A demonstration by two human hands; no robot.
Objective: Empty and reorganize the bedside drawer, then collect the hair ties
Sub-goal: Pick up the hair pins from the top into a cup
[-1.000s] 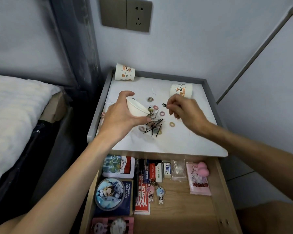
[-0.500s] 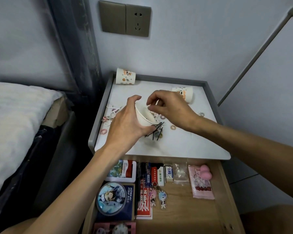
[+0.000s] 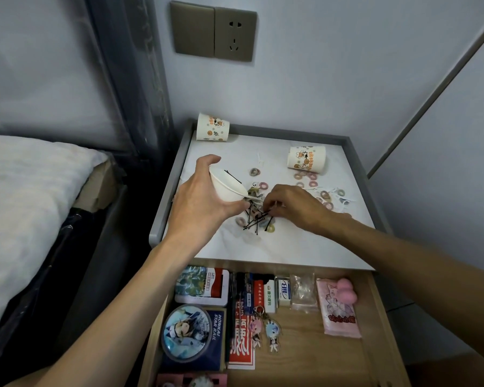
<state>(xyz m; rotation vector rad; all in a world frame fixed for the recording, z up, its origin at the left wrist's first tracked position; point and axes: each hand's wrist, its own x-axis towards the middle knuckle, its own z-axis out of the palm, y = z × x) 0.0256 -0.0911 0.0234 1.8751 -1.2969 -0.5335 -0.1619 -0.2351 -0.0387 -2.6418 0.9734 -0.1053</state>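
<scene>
Pale grey walls and a brass-coloured wall socket (image 3: 234, 34) are seen behind a bedside worktop (image 3: 277, 241) with a raised grey rim, set just beside a bed (image 3: 25, 191). A white paper cup (image 3: 227, 185) is gripped by the left hand (image 3: 199, 202), with the fingers (image 3: 235, 205) wrapped under its body and the thumb over its rim. It is held tilted, mouth turned toward the right hand (image 3: 294, 208), presumably so that small items can be dropped in without a long reach. A single bobby pin (image 3: 234, 175) is visible inside it.

The right hand is lowered onto a loose heap of black bobby pins (image 3: 256, 222) near the front middle of the worktop. Its fingers (image 3: 271, 203) are drawn narrowly together on the heap, apparently pinching a pin; how many are held cannot be told.

The hair ties (image 3: 326, 194) are scattered on the worktop: some mixed among the pins, some just behind them, and a larger group to the right, near a printed paper cup (image 3: 307, 159) lying on its side. A second printed cup (image 3: 212, 131) lies tipped at the rear left corner.

Below, the drawer (image 3: 383, 317) is pulled open and is lined with a round tin (image 3: 183, 331), keychains (image 3: 263, 331) and a pink packet (image 3: 338, 311) in tidy rows, so the reorganizing is judged done. The pins appear to be cleared first so that the ties can be gathered cleanly.
</scene>
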